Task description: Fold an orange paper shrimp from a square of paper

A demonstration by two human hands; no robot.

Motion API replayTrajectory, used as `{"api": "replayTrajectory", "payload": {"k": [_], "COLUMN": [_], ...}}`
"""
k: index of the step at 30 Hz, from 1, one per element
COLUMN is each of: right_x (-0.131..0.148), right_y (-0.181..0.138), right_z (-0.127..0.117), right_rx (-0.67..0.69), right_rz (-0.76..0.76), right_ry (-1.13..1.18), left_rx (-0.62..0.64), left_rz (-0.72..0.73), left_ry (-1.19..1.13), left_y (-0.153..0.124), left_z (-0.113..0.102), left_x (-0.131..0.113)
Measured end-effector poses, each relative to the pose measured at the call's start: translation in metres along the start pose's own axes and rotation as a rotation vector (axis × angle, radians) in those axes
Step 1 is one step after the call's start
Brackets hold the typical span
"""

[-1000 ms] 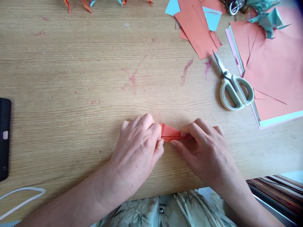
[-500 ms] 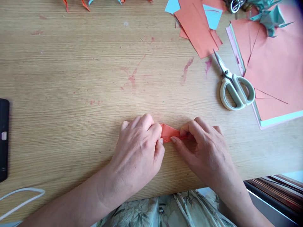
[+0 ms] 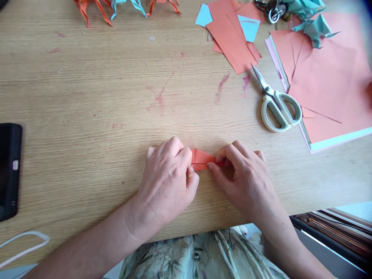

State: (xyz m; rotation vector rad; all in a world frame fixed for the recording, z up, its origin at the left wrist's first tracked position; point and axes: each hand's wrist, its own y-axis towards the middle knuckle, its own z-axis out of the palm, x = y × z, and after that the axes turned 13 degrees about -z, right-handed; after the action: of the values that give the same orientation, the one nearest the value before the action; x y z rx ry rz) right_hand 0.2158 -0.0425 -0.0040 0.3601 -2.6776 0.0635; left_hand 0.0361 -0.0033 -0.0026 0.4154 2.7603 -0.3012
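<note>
Between my hands, close to the table's front edge, is a narrow folded piece of orange-red paper (image 3: pixel 202 157) with a raised peak and a lengthwise crease. My left hand (image 3: pixel 170 174) is closed over the paper's left end, which it hides. At the other end, my right hand (image 3: pixel 244 174) pinches the paper between thumb and fingers, and the right tip is partly covered. Scissors (image 3: pixel 274 104) with pale handles lie to the right, beyond my right hand, blades pointing away from me.
Orange offcuts (image 3: pixel 229 35) and blue scraps (image 3: pixel 249 28) lie at the back. A stack of coloured paper (image 3: pixel 325 85) is at right, with a teal folded figure (image 3: pixel 315 30) on it. Orange folded figures (image 3: pixel 93 9) stand far left. A black phone (image 3: pixel 10 170) and white cable (image 3: pixel 37 236) are at left.
The view has shifted slightly, showing more of the folded figures at the back and the phone. Both hands keep their hold on the orange paper, with a little more of its crease visible.
</note>
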Motion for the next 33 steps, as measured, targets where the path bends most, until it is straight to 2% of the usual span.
{"api": "replayTrajectory", "payload": {"k": [4, 15, 26, 29, 33], "right_x": [0.000, 0.001, 0.000, 0.000, 0.000], "right_y": [0.000, 0.001, 0.001, 0.000, 0.000], "right_z": [0.001, 0.001, 0.001, 0.001, 0.001], "right_rx": [-0.002, -0.015, -0.011, -0.015, -0.018], "right_rz": [0.010, 0.015, 0.006, 0.003, 0.004], "right_ry": [-0.001, 0.001, 0.013, 0.014, 0.018], "left_rx": [-0.053, -0.051, -0.119, -0.209, -0.310], "left_rz": [0.002, 0.025, 0.036, 0.111, 0.284], "left_ry": [0.015, -0.003, 0.131, 0.111, 0.141], "left_y": [-0.002, -0.004, -0.006, -0.008, -0.014], "left_z": [0.003, 0.005, 0.008, 0.010, 0.006], "left_x": [0.001, 0.004, 0.002, 0.003, 0.008]}}
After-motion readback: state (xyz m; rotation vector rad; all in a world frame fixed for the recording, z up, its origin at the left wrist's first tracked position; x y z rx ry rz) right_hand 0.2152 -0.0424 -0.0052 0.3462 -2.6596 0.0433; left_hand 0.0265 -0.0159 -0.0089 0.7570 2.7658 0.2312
